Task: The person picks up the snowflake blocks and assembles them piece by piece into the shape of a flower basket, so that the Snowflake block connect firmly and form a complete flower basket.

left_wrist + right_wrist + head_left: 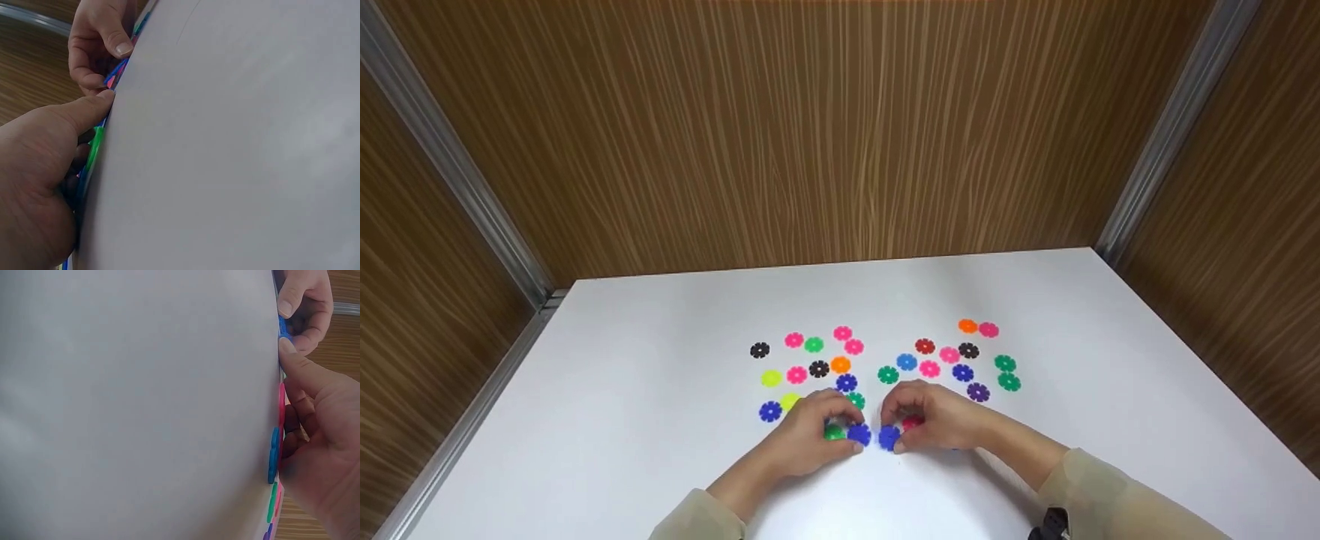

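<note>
**A narrow gap parted the left blue disc from the right blue disc**

The left hand pinched one between thumb and fingers, the right hand the other. Each disc sat inward of its own fingers, rim toward its twin — so neither hand was nearer the gap. Round and notched, they had no long axis; whether they touched the tabletop could not be told.

Lying loose were three black discs, two orange discs, two yellow discs, seven pink discs, six green discs, three dark blue discs, one light blue disc, one red disc and one purple disc. A crimson disc showed within the right hand's curve — the hands possibly hid more.
</note>
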Demonstrator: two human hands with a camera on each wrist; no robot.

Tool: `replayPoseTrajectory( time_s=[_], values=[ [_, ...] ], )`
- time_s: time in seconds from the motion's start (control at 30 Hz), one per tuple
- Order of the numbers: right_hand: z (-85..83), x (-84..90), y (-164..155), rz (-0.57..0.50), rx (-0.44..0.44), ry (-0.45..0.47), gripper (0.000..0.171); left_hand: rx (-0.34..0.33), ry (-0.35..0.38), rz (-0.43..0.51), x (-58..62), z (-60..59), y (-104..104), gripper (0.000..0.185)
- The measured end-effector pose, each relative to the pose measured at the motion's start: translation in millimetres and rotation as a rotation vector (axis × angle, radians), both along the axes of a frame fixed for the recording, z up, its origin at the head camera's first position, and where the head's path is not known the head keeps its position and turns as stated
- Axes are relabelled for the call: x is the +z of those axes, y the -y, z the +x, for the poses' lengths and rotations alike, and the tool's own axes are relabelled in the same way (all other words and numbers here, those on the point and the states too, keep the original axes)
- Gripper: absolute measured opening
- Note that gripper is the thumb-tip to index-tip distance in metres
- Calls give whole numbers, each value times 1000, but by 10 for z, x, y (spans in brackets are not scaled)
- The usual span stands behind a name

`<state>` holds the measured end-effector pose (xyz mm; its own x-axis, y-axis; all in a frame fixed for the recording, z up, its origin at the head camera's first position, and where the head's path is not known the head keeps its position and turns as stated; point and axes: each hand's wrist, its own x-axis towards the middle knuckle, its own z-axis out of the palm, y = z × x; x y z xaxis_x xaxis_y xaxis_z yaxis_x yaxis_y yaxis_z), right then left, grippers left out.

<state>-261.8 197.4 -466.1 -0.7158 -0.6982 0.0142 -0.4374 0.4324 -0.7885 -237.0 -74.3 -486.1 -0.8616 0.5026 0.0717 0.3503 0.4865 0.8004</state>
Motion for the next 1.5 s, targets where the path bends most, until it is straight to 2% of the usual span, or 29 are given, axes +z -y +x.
replayPoseTrajectory(
  time_s=[0.17, 0.3, 0.43, 0.57, 0.67, 0.8, 1.0, 1.23, 1.3, 1.43, 1.5],
  values=[
    [48, 19, 19, -18, -32, -14, 19, 44, 14, 26, 69, 35, -40, 22],
    [101, 133, 15, -23, -115, -3, 14, 54, -11, 77, 178, 80, -65, 23],
    [178, 299, 9, -86, -196, 52, 8, 72, 60, 208, 296, 161, -44, 28],
    [289, 425, 46, -173, -221, 98, 6, 110, 157, 367, 390, 280, -2, 29],
    [382, 472, 96, -203, -222, 115, 6, 125, 194, 462, 427, 371, -3, 29],
    [482, 484, 168, -245, -210, 123, 8, 130, 189, 521, 427, 469, -40, 28],
    [549, 446, 221, -305, -210, 84, 10, 128, 152, 541, 401, 550, -75, 30],
    [515, 367, 217, -340, -225, 77, 12, 80, 254, 569, 369, 561, -73, 44],
    [508, 354, 216, -335, -216, 80, 13, 72, 250, 582, 346, 563, -71, 45],
    [489, 337, 219, -334, -213, 77, 16, 49, 199, 601, 301, 555, -77, 44],
    [473, 326, 220, -340, -218, 73, 16, 58, 198, 590, 295, 548, -78, 44]
  ],
)
